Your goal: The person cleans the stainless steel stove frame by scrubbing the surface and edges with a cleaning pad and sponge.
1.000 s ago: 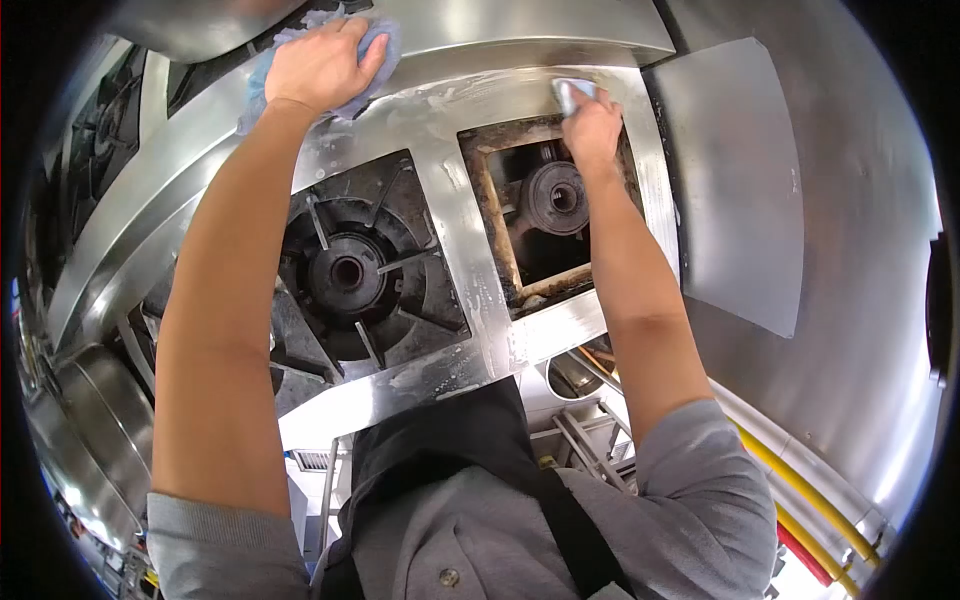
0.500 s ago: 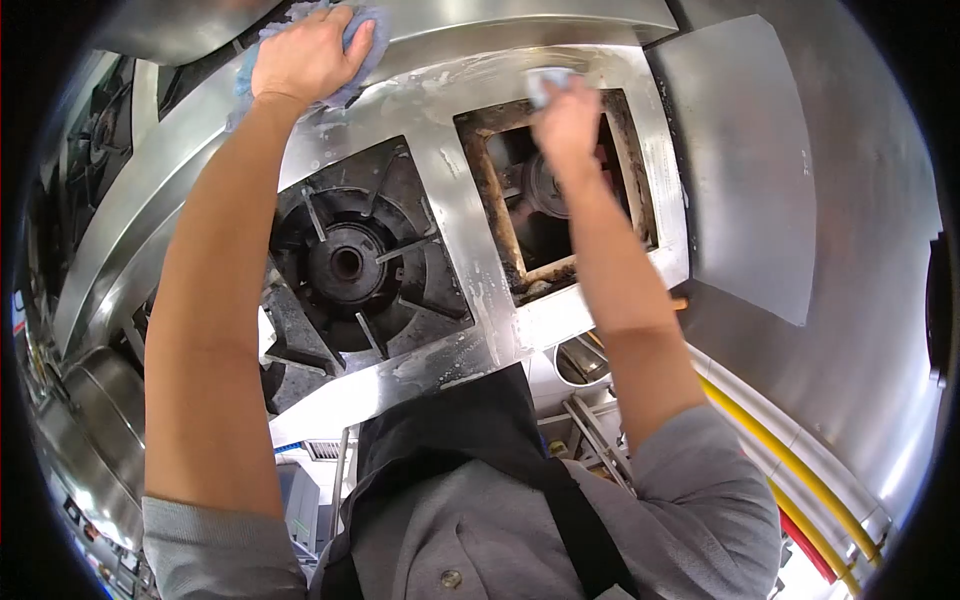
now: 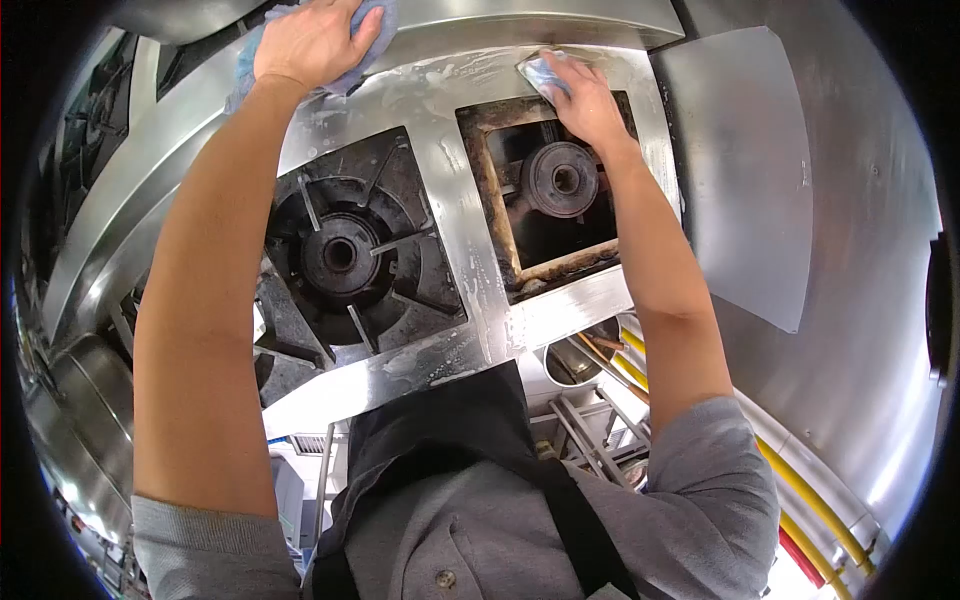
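Note:
My left hand presses on a bunched blue cloth at the raised back ledge of the steel stove, its fingers partly cut off by the top of the view. My right hand grips a small pale blue-and-white pad against the wet, streaked stove top, just behind the right opening. Inside that opening, framed by a rusty, grimy rim, sits a bare round burner. A black grate surrounds the left burner.
A steel side wall with a grey panel rises at the right. Yellow pipes run low along it. Beneath the front edge are a round metal container and a metal rack. More burners and steel pans stand at the far left.
My right hand has shifted slightly right with the pad, baring the right burner that my forearm partly covered. My left hand stays on the cloth, a little higher in view.

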